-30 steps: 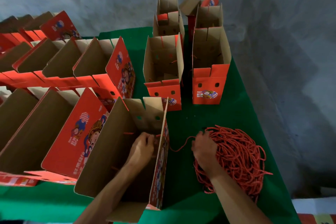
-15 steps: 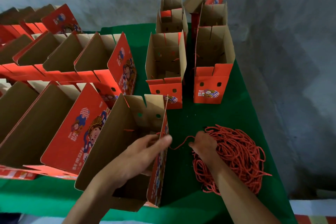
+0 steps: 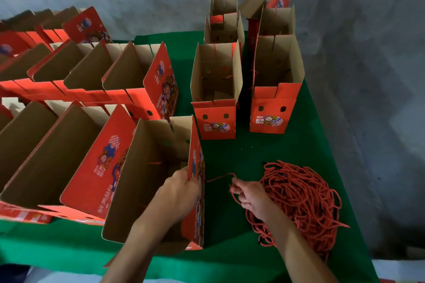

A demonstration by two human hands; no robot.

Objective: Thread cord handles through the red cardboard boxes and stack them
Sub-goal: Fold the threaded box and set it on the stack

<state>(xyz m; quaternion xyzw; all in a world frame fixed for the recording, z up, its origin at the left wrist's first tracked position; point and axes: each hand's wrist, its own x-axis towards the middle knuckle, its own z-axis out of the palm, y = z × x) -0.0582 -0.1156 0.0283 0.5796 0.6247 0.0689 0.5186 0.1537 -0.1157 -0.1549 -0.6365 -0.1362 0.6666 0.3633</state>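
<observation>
Gripping the right wall of the open red box (image 3: 147, 174), the left hand (image 3: 178, 193) curls its fingers over the top edge. Just beyond those fingers, a red cord (image 3: 220, 177) runs from the wall to the right hand (image 3: 251, 197), which pinches a strand beside the cord pile (image 3: 303, 200). Half a second ago the left fingers were straight at that edge; now they clamp it, and the right hand has lifted off the pile.
</observation>
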